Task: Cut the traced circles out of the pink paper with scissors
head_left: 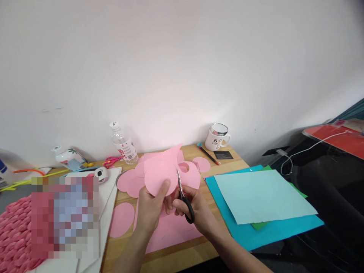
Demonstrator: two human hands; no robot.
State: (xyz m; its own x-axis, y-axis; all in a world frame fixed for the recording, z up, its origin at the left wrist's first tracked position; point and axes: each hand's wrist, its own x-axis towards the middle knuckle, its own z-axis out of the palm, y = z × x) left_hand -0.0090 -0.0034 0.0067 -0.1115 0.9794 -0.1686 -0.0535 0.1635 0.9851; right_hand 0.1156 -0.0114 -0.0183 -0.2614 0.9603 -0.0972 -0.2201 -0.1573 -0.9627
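Note:
My left hand (150,206) pinches a pink paper sheet (160,176) near its rounded cut edge, thumb on top. My right hand (196,210) grips black-handled scissors (184,197), whose blades point up into the pink paper just right of the left thumb. Both hands hover over a wooden table (170,254). Cut pink circles lie around: one (121,219) left of my left wrist and one (201,164) further back. More pink paper (170,231) lies flat under my hands.
Stacked teal, light-blue and green sheets (261,199) lie at right. A white mug (217,137), a pencil (209,154) and a black card (223,154) stand at the back; a water bottle (123,144), pink scissors (112,162) and white boards (109,189) sit left.

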